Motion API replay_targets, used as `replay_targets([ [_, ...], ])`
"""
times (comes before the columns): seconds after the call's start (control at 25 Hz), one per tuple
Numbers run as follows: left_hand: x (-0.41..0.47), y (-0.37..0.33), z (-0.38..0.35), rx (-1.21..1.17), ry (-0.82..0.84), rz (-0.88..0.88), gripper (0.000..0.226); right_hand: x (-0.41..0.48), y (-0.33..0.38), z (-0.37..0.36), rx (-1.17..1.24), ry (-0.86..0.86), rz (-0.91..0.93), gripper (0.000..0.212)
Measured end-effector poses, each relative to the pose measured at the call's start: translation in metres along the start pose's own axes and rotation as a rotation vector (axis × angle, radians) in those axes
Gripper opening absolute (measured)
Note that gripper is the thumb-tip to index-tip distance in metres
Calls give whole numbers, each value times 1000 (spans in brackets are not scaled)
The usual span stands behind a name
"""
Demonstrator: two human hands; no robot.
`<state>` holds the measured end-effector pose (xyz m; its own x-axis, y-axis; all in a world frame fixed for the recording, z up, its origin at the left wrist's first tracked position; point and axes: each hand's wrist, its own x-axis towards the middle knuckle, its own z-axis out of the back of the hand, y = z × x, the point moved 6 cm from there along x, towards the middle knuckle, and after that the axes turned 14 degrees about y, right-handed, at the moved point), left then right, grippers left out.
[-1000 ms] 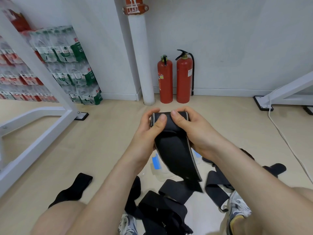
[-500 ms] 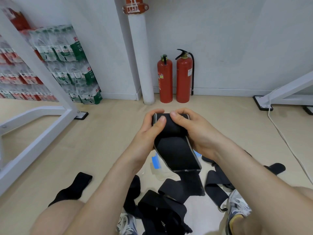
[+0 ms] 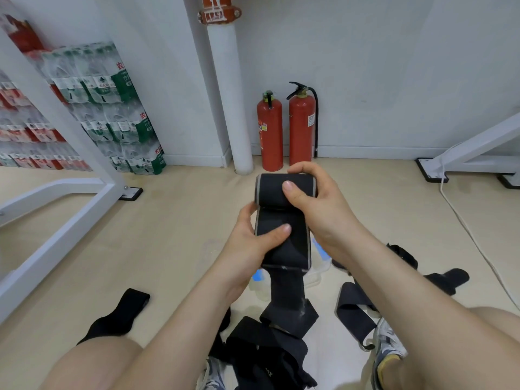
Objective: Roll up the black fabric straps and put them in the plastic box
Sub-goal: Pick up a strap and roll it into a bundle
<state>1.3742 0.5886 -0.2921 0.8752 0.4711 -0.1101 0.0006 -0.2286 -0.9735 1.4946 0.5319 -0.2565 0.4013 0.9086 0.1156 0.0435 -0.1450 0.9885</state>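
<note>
Left hand (image 3: pixel 251 242) slid down, pinching one strap (image 3: pixel 294 249), right hand (image 3: pixel 318 209) gripping its roll, two extinguishers (image 3: pixel 301 128) behind

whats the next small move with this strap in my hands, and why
Probably turn the rolled end one more wrap toward you. The right hand grips it, the left hand holds the flat strap just under it, and an unrolled tail hangs down to the pile on the floor, so it seems too early for the box.
</note>
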Motion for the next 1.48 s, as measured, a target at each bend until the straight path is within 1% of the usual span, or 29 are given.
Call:
replay_targets([
  [0.04,-2,-1,-1,26,-13,3,64,1,4,7,-22,-21,27,21],
  [0.12,-4,-8,2,63,-31,-51,60,2,7,19,-48,-63,53,27],
  [0.2,-4,-18,2,148,-12,-121,38,2,9,23,-123,-97,76,32],
  [0.24,-4,-21,3,209,1,-124,27,1,10,22,-185,-104,95,33],
  [0.28,-5,-21,4,243,25,-111,26,0,11,20,-242,-108,117,34],
  [0.36,-7,-22,1,217,160,-71,38,0,14,21,-299,-128,148,35],
  [0.44,-12,-25,-4,254,298,-58,60,1,17,26,-269,-145,145,36],
  [0.48,-14,-27,-5,329,291,-79,64,1,17,28,-233,-143,138,37],
  [0.52,-16,-30,-3,413,236,-121,63,2,16,28,-186,-134,126,36],
  [0.56,-17,-34,0,485,161,-170,56,2,15,28,-145,-121,110,36],
  [0.64,-22,-42,-2,650,58,-270,36,2,15,26,-163,-101,93,36],
  [0.68,-24,-49,-2,852,-3,-368,25,1,15,24,-208,-93,90,36],
  [0.72,-27,-59,-3,1122,-76,-490,15,2,15,23,-250,-86,85,36],
  [0.76,-32,-65,-4,1314,-142,-605,14,2,13,21,-273,-76,77,36],
  [0.8,-36,-70,-3,1383,-181,-713,16,2,12,17,-283,-50,75,36],
  [0.84,-39,-74,-1,1338,-180,-777,14,1,10,11,-294,-9,77,37],
  [0.88,-40,-77,1,1231,-151,-794,12,0,9,4,-309,31,89,37],
  [0.92,-40,-80,4,1094,-137,-758,12,-1,8,-3,-330,58,101,38],
  [0.96,-36,-79,9,933,-163,-670,14,-1,8,-8,-347,83,107,39],
  [1.04,-26,-67,20,566,-236,-432,26,-2,6,-15,-326,150,90,36],
  [1.08,-21,-60,23,406,-255,-348,27,-2,4,-17,-295,186,72,29],
  [1.12,-19,-56,26,315,-268,-311,25,-2,2,-18,-240,222,38,21],
  [1.16,-18,-54,28,278,-284,-298,23,-2,0,-18,-173,246,-3,23],
  [1.2,-17,-54,30,249,-296,-298,22,-4,0,-19,-98,267,-52,31],
  [1.24,-17,-53,31,224,-306,-307,20,-6,1,-21,-56,286,-78,35],
  [1.28,-17,-52,31,197,-312,-313,18,-8,4,-23,-66,294,-69,37],
  [1.32,-17,-50,31,179,-309,-314,16,-9,7,-24,-124,287,-35,35],
  [1.4,-18,-48,24,146,-270,-301,15,-10,10,-22,-195,234,11,22],
  [1.48,-16,-47,20,58,-205,-271,14,-7,9,-20,-256,230,20,10],
])
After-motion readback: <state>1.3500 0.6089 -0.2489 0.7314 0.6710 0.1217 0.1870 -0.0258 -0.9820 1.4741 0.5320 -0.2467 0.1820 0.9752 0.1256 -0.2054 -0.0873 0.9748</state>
